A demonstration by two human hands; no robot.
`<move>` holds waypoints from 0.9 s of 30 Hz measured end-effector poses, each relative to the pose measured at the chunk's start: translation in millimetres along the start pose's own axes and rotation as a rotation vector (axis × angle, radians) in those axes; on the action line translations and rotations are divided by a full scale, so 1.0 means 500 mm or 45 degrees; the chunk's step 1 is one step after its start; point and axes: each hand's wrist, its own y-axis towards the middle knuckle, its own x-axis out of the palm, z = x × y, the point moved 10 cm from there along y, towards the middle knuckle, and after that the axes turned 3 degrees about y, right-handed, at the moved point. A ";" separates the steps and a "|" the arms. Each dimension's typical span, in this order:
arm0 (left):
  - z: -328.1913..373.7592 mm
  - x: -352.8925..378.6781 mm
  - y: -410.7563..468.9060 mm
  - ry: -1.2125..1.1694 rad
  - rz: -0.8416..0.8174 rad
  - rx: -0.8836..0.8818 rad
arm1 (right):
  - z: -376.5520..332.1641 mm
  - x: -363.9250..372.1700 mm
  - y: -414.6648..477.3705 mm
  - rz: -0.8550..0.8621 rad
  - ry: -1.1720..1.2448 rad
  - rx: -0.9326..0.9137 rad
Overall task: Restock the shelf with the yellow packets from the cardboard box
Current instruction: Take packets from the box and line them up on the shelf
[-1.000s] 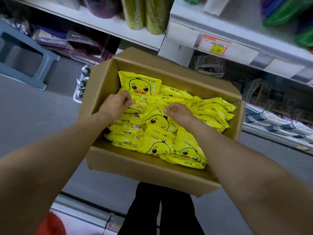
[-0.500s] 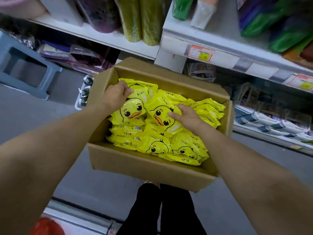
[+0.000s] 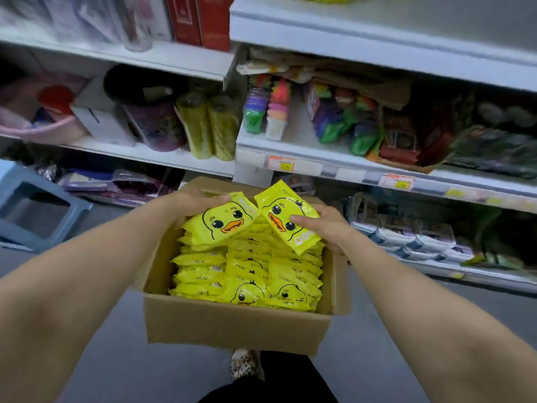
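**A:** Hands?

**B:** Left hand (image 3: 191, 203) grips a duck-face packet (image 3: 223, 223) by its upper edge. The fingers curl over the top and the thumb is hidden. Right hand (image 3: 325, 225) holds a second duck-face packet (image 3: 286, 219), with the thumb pressed on the printed face and the fingers behind it, out of sight.

**A:** Where do those two sit?

**B:** Both are raised over the far end of the cardboard box (image 3: 232, 327), tilted toward each other. The inner corners are very close, but I cannot tell if they touch.

**A:** Box contents?

**B:** It's open on top. The stacked yellow packets (image 3: 247, 274) fill it in close rows, some showing duck faces and some showing label edges. What the box rests on is hidden.

**A:** Surroundings?

**B:** White shelf (image 3: 377, 167) just beyond the box, with an orange price tag (image 3: 281, 163) on its front edge. Two yellow-green rolls (image 3: 209, 126) stand upright on the shelf to the left, and red boxes (image 3: 200, 18) stand on the level above. A blue plastic stool (image 3: 35, 210) is on the grey floor at far left. A patterned shoe (image 3: 244, 365) shows just below the box's near wall.
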 end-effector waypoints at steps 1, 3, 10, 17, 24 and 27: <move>0.012 0.007 0.003 -0.093 -0.085 -0.005 | -0.032 -0.019 -0.026 0.044 0.006 -0.045; 0.078 0.036 -0.048 -0.185 -0.242 0.016 | -0.071 -0.061 -0.062 0.118 0.021 -0.105; 0.269 0.152 -0.182 -0.137 -0.595 0.162 | -0.137 -0.184 -0.169 0.307 0.138 -0.226; 0.436 0.168 -0.257 -0.230 -0.674 0.452 | -0.240 -0.302 -0.246 0.395 0.180 -0.421; 0.596 0.131 -0.306 -0.142 -0.523 0.567 | -0.372 -0.394 -0.275 0.448 0.305 -0.576; 0.664 0.127 -0.332 -0.079 -0.618 0.654 | -0.420 -0.436 -0.283 0.468 0.348 -0.644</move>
